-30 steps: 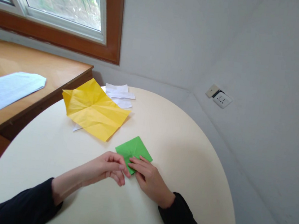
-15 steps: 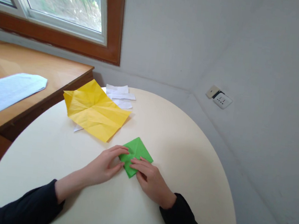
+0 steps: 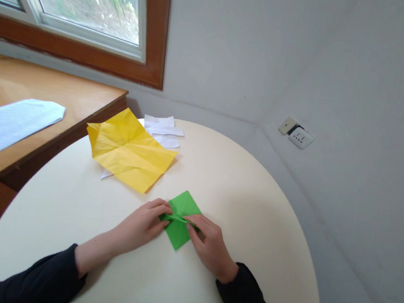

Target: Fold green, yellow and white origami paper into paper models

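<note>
A small green folded paper, diamond-shaped, lies on the round cream table in front of me. My left hand pinches its left corner with thumb and fingers. My right hand holds its right side, the fingertips pressing on a raised fold that runs across the middle of the paper. Both wrists rest near the table top, in dark sleeves.
A creased yellow sheet lies open farther back on the table, with white paper pieces behind it. A wooden desk with a white printed sheet stands at the left under a window. A wall socket is at the right.
My left hand moved from the paper's near corner to its left corner. A flap of the green paper has been lifted into a ridge across the middle, and the paper shifted slightly.
</note>
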Motion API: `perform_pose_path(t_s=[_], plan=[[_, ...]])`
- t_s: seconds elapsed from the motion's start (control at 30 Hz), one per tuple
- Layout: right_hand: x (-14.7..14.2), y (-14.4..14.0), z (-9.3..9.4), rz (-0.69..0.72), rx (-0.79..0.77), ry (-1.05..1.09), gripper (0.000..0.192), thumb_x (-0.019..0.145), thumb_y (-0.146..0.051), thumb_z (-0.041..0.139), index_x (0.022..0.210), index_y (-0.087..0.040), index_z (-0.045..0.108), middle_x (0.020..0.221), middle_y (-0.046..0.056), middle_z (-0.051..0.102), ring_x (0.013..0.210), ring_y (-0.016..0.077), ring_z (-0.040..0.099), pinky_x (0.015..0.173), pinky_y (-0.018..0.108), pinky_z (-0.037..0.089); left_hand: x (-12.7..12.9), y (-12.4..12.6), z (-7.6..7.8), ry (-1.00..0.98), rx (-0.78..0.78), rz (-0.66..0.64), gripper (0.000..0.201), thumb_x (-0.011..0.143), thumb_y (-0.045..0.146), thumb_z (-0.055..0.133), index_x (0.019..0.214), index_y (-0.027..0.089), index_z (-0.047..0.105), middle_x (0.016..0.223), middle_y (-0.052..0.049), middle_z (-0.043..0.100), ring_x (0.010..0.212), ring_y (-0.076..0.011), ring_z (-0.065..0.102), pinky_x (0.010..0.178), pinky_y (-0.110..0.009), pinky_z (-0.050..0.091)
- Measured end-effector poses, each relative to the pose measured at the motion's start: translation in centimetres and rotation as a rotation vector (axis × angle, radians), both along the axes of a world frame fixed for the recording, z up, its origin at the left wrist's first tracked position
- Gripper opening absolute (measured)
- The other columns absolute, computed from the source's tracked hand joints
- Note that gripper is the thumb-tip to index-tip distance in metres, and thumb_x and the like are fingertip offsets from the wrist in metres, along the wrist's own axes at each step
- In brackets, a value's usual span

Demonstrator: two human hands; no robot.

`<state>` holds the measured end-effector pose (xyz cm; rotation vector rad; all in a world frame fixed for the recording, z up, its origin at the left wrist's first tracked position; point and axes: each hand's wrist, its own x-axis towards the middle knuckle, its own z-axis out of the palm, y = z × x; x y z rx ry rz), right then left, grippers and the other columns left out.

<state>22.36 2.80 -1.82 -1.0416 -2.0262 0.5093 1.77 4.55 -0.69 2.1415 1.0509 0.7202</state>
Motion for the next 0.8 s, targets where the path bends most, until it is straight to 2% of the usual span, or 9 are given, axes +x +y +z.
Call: perform_pose_path(t_s=[0.17, 0.27, 0.43, 0.6, 0.7, 0.8], plan=[[0.2, -0.1, -0.2, -0.024, 0.018, -0.008, 0.021, 0.086, -0.017, 0.048, 0.101, -0.020, 0.062, 0.089, 0.005, 0.070, 0.081, 0.0167, 0.065, 0.075, 0.028, 0.054, 0.1, 0.2, 0.2, 0.083, -0.021, 0.044, 0.016, 0.081, 0.019, 0.045, 0.083, 0.017, 0.061, 0.083, -0.007, 0.061, 0.081, -0.0187, 0.057, 0.075, -0.030, 0.046], [0.4, 0.1, -0.6, -0.107, 0.005, -0.022, 0.027, 0.085, -0.018, 0.048, 0.110, -0.020, 0.059, 0.094, 0.006, 0.069, 0.083, 0.0175, 0.066, 0.076, 0.029, 0.054, 0.2, 0.2, 0.1, 0.105, -0.043, 0.074, 0.018, 0.081, 0.020, 0.044, 0.082, 0.017, 0.062, 0.079, -0.007, 0.063, 0.078, -0.0198, 0.057, 0.074, -0.031, 0.045], [0.7, 0.5, -0.9, -0.222, -0.067, -0.056, 0.038, 0.083, -0.018, 0.047, 0.121, -0.020, 0.050, 0.076, 0.001, 0.066, 0.060, 0.0126, 0.061, 0.061, 0.024, 0.052, 0.1, 0.1, -0.2, 0.030, -0.111, 0.143, 0.025, 0.080, 0.023, 0.048, 0.100, 0.018, 0.062, 0.089, -0.008, 0.066, 0.080, -0.0204, 0.059, 0.075, -0.031, 0.045], [0.7, 0.6, -1.0, -0.245, -0.055, -0.088, 0.041, 0.081, -0.018, 0.047, 0.122, -0.021, 0.047, 0.077, 0.001, 0.064, 0.053, 0.0104, 0.054, 0.056, 0.023, 0.050, 0.1, -0.1, -0.4, -0.041, -0.140, 0.163, 0.038, 0.080, 0.022, 0.046, 0.117, 0.020, 0.053, 0.088, -0.005, 0.065, 0.077, -0.0178, 0.059, 0.074, -0.030, 0.046], [0.8, 0.7, -1.1, -0.241, -0.045, -0.100, 0.042, 0.080, -0.017, 0.047, 0.122, -0.021, 0.047, 0.078, 0.001, 0.063, 0.052, 0.0103, 0.052, 0.057, 0.023, 0.049, 0.0, -0.1, -0.5, -0.043, -0.079, 0.147, 0.040, 0.080, 0.019, 0.044, 0.119, 0.021, 0.052, 0.094, -0.007, 0.063, 0.080, -0.0176, 0.058, 0.076, -0.031, 0.047], [0.8, 0.8, -1.4, -0.241, -0.037, -0.106, 0.041, 0.080, -0.016, 0.047, 0.120, -0.021, 0.049, 0.080, 0.001, 0.063, 0.053, 0.0106, 0.051, 0.058, 0.024, 0.049, 0.0, 0.0, -0.6, -0.018, -0.017, 0.103, 0.036, 0.081, 0.016, 0.042, 0.113, 0.020, 0.058, 0.098, -0.009, 0.061, 0.084, -0.0181, 0.058, 0.078, -0.031, 0.048]])
